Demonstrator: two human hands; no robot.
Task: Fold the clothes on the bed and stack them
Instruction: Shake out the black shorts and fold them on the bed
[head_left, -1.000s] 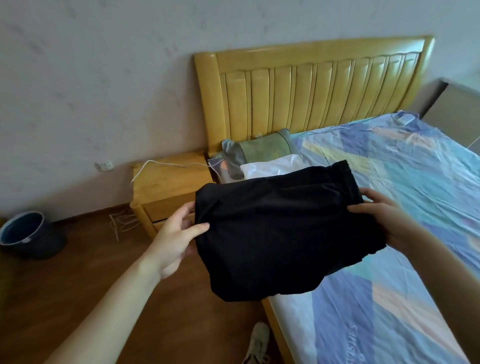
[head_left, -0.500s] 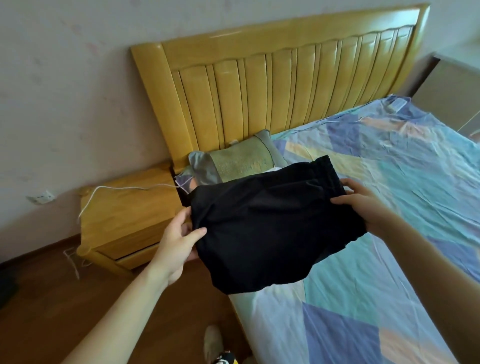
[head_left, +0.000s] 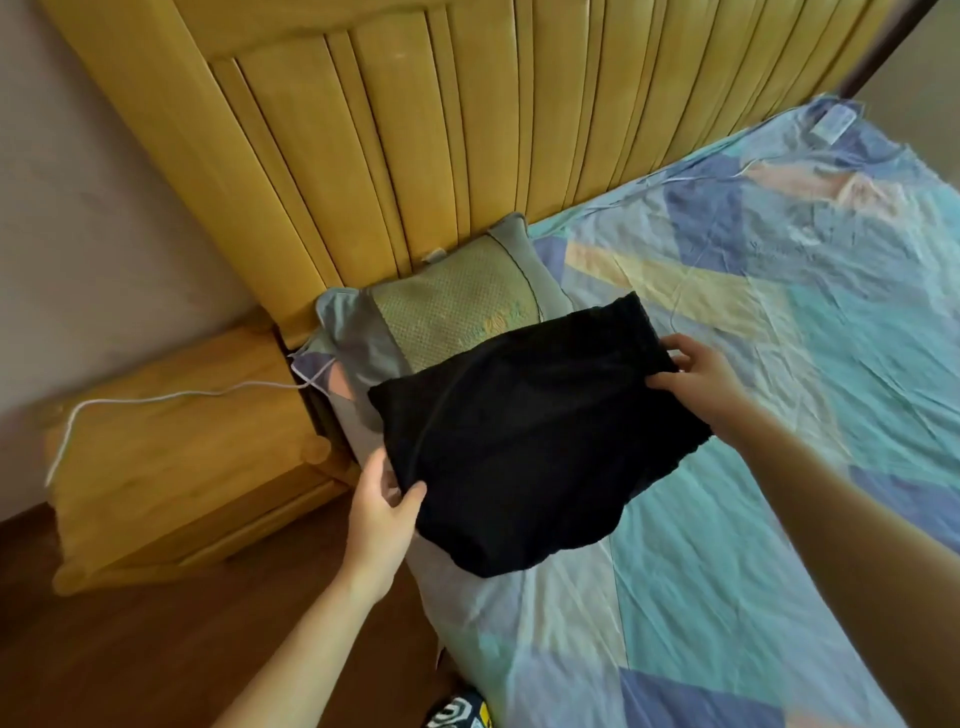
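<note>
Garment (head_left: 524, 441), black, folded, mid-frame over bed (head_left: 779, 467) edge near pillow (head_left: 457, 306). Left hand (head_left: 382, 512) pinches lower-left corner w/ thumb on top; right hand (head_left: 701, 376) grips right edge, fingers curled. Advice: keep edges level, lower flat, release both together.

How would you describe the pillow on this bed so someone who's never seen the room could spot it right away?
Start at the yellow wooden headboard and follow it down to the corner of the bed nearest the wooden nightstand. The pillow leans against the headboard there, just behind the black garment. Its woven olive-green centre and grey border set it apart from the blue patchwork bedsheet.
</note>
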